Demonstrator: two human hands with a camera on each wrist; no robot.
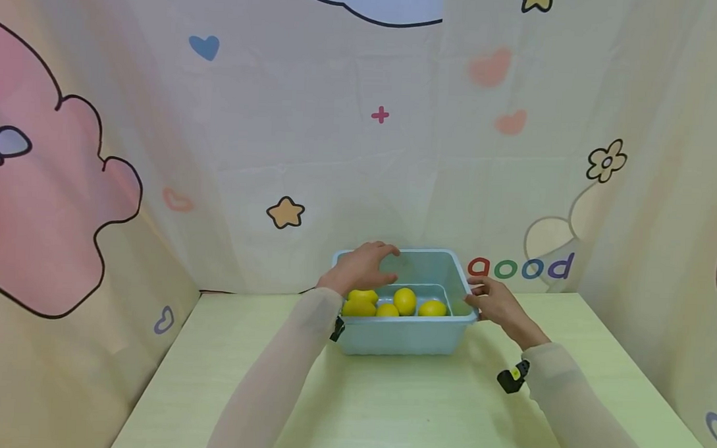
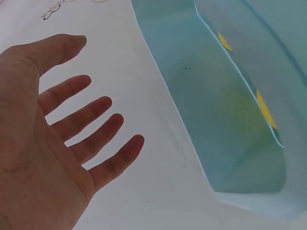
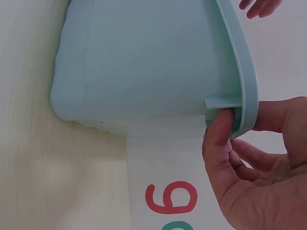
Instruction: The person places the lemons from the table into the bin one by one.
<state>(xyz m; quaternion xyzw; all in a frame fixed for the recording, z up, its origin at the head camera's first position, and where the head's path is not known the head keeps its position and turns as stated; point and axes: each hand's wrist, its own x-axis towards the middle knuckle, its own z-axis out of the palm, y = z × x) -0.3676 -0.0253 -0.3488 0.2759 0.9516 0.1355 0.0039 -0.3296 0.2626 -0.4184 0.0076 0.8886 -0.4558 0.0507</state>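
Observation:
A light blue plastic bin stands at the back of the table, with several yellow lemons on its floor. Over the bin's left side hovers my left hand; in the left wrist view its fingers are spread and touch nothing. My right hand pinches the bin's rim at the right end. The right wrist view shows this grip near a corner, one digit pressed under the lip and another over the rim. My left arm hides part of the bin's left end.
The pale wooden table spreads in front of the bin. Right behind it hangs a printed curtain, with more curtain at both sides. Each wrist carries a small black device.

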